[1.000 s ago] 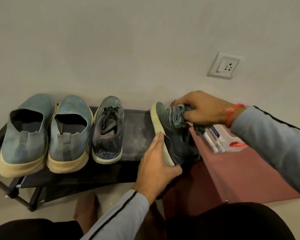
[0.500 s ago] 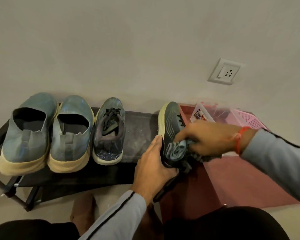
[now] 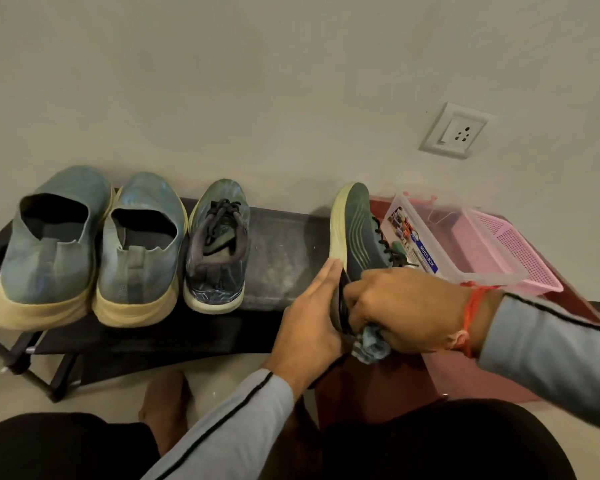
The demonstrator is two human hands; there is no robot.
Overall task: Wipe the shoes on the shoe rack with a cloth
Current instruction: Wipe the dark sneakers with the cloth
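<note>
Head view: right hand (image 3: 406, 306), cloth (image 3: 373, 342) bunched in its grip, has slid from the toe down to the heel of the dark sneaker (image 3: 355, 237). Left hand (image 3: 309, 323) clasps the sole, holding it tilted at the shoe rack (image 3: 284, 244) edge. Judgement: this pass nearly complete.

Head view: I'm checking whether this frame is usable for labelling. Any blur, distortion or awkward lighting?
Head view: light is dim and warm, with no glare; wide-angle distortion bows the shoe rack and tilts the wall socket; the slip-on shoes look sharp, while the right hand gripping the cloth is only slightly soft; the pink basket looks hazy.
</note>
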